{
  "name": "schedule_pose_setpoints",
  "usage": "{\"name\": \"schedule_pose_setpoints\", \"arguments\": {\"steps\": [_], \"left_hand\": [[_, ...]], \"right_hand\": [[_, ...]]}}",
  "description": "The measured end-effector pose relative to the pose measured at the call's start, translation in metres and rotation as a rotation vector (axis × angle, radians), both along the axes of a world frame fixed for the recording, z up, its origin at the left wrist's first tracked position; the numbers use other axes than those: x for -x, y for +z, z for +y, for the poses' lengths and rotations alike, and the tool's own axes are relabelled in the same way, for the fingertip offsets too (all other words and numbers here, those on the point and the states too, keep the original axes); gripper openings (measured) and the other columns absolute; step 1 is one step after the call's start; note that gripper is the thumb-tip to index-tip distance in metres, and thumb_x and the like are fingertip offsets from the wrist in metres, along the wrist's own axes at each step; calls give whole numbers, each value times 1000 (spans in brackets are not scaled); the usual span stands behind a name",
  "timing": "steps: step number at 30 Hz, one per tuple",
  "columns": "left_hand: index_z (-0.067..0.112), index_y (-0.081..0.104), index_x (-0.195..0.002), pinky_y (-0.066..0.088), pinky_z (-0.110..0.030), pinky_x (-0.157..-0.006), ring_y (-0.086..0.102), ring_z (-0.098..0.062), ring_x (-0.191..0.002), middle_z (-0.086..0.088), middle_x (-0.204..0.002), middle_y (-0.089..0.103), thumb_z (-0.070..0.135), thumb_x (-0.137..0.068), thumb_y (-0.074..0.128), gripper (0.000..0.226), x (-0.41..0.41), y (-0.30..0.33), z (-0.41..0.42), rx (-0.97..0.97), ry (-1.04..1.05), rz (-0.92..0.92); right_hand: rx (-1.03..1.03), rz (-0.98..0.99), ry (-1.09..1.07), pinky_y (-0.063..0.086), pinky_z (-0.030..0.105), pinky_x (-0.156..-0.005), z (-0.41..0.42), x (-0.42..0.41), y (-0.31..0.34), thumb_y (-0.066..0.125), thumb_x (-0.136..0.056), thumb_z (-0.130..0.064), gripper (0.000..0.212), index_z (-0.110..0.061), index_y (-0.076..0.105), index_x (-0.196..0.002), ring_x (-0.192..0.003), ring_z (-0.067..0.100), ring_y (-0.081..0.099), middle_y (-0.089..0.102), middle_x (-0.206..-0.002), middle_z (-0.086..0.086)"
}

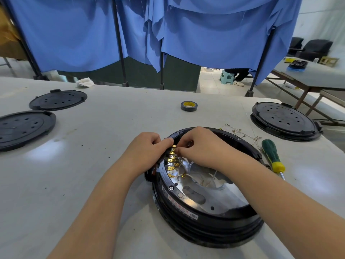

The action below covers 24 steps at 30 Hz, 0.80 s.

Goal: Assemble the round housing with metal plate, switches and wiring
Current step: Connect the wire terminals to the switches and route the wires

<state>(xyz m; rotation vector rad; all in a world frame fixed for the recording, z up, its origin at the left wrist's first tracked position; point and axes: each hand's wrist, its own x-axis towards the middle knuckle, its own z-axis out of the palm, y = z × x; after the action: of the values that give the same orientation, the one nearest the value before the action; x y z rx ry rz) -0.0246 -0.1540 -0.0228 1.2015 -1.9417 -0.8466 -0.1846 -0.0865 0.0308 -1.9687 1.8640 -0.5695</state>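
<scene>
- The round housing point(201, 219) is sitting near the table's front edge, with bare table point(93, 174) lying open to its left.
- The left hand point(143, 148) and right hand point(201, 144) are both working at the brass terminals point(172, 159) on the housing's far-left rim, fingers curled and pinching there; what each is pinching is hidden.
- The metal plate point(211, 195) is lying inside, with white wires point(205, 179) crossing it.
- A screwdriver point(273, 156) and loose leads point(242, 133) are crowding the right side; a tape roll point(189, 106) and black lids point(283, 120) are lying farther off.

Grey table point(112, 184) bears round housing point(205, 217), three black lids point(57, 100), tape roll point(189, 106), screwdriver point(272, 156), loose wires point(240, 132).
</scene>
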Motion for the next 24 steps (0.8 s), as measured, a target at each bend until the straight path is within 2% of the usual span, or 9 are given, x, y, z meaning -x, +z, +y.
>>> {"name": "schedule_pose_setpoints", "arguments": {"steps": [3,6,9,15,20,24], "left_hand": [[23,35,-47,29,-27,-50,35,-2,-38,14,-39,35,52,-78,62,50,0,1,1,-11,-1,6],[22,35,-49,28,-27,-50,33,-3,-37,14,-39,34,51,-79,63,50,0,1,1,-12,6,0],[22,34,-50,28,-27,-50,32,-4,-37,12,-39,33,50,-79,63,50,0,0,0,-1,5,9],[21,34,-49,29,-28,-51,31,-5,-38,12,-40,33,56,-72,59,48,1,1,2,-4,4,4],[21,34,-51,30,-29,-51,32,-6,-39,11,-41,33,58,-69,57,47,1,2,2,-16,4,-18],[21,33,-50,29,-28,-51,31,-5,-39,10,-40,32,57,-70,57,47,1,2,2,-3,3,-19]], "right_hand": [[30,-30,-14,47,20,-64,1,4,2,66,-83,-30,10,-27,72,-91,-74,1,59,67,-83,-13],[60,-78,-20,37,13,-54,5,8,8,70,-79,-32,4,-28,68,-79,-61,-2,54,62,-71,-14],[-22,-104,60,34,8,-45,12,6,8,72,-77,-29,4,-27,69,-75,-49,-3,48,57,-59,-12],[-52,-113,51,36,16,-52,15,2,2,66,-82,-24,5,-25,70,-85,-46,-3,45,53,-55,-11],[-68,-112,63,35,14,-52,15,2,0,65,-83,-23,12,-23,73,-92,-47,-2,45,52,-51,-12],[-82,-122,72,36,18,-53,14,0,-2,64,-86,-28,15,-24,74,-96,-50,2,45,53,-55,-10]]}}
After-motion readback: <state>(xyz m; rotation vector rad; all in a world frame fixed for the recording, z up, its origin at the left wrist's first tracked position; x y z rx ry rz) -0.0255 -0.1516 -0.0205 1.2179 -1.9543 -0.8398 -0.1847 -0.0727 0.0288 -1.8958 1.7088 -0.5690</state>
